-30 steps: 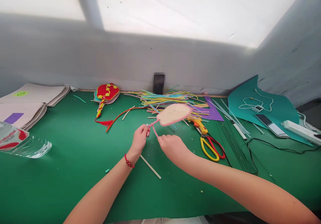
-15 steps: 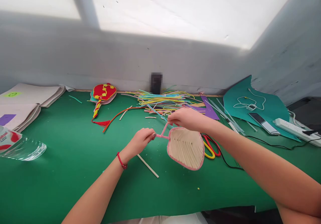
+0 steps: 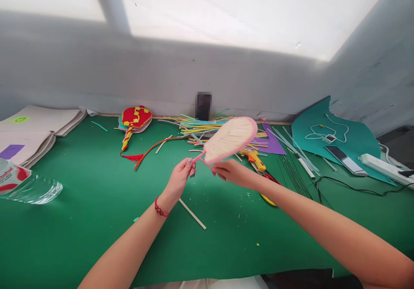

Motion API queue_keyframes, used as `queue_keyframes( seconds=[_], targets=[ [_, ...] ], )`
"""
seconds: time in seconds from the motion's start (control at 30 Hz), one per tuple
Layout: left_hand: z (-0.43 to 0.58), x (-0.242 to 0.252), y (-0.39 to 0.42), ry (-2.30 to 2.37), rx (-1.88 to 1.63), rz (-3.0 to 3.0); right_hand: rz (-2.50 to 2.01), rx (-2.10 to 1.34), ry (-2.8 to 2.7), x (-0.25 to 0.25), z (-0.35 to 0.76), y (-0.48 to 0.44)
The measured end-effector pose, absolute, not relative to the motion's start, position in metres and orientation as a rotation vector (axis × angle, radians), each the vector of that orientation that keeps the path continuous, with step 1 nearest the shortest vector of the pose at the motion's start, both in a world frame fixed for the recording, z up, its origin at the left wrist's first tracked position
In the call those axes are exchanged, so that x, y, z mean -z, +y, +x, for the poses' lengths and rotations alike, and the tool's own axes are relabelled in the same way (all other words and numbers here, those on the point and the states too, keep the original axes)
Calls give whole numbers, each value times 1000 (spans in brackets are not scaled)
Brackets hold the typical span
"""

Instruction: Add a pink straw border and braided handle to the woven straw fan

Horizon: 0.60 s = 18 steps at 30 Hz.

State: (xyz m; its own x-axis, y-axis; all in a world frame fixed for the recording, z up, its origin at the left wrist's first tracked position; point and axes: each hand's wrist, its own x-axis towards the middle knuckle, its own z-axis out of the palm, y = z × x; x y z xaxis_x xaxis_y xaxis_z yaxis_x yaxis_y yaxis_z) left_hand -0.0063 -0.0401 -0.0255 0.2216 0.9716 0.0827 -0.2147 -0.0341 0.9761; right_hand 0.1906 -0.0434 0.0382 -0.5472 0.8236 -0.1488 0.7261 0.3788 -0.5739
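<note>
A cream hand fan (image 3: 231, 139) with a pink fuzzy rim is held above the table, its blade tilted up to the right. My left hand (image 3: 178, 177) is closed around the fan's pink-wrapped handle. My right hand (image 3: 235, 174) pinches the loose end of a pink pipe cleaner (image 3: 206, 163), which runs from the handle just below the blade. Part of the handle is hidden in my left fingers. Beneath my left wrist a pale pipe cleaner (image 3: 193, 214) lies on the table.
Coloured pipe cleaners (image 3: 202, 129) lie heaped at the wall. A red fan (image 3: 136, 117) with a tassel is at the back left. A yellow glue gun (image 3: 257, 159), thin dark wires (image 3: 296, 179) and a power strip (image 3: 383, 167) lie rightward. A water bottle (image 3: 42, 189) lies left.
The fan's blade has swung upward from hanging low on the right. My right hand has moved down beside the handle with the pipe cleaner. The glue gun and dark wires now show.
</note>
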Motion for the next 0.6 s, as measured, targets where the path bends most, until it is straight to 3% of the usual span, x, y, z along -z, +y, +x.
queue_keyframes(
  seconds=[0.2, 0.3, 0.4, 0.6],
  targets=[
    [2, 39, -40, 1092, -1169, 1238, -1579, 64, -2945, -30, 168, -76],
    [0, 37, -42, 1215, -1172, 1385, -1571, 377, -2957, -38, 160, -91],
    [-2, 36, -43, 1326, -1113, 1611, -1547, 484, -2959, -46, 154, -101],
    [-3, 33, -46, 1362, -976, 2155, -1652, 353, -2920, -70, 159, -92]
  ],
)
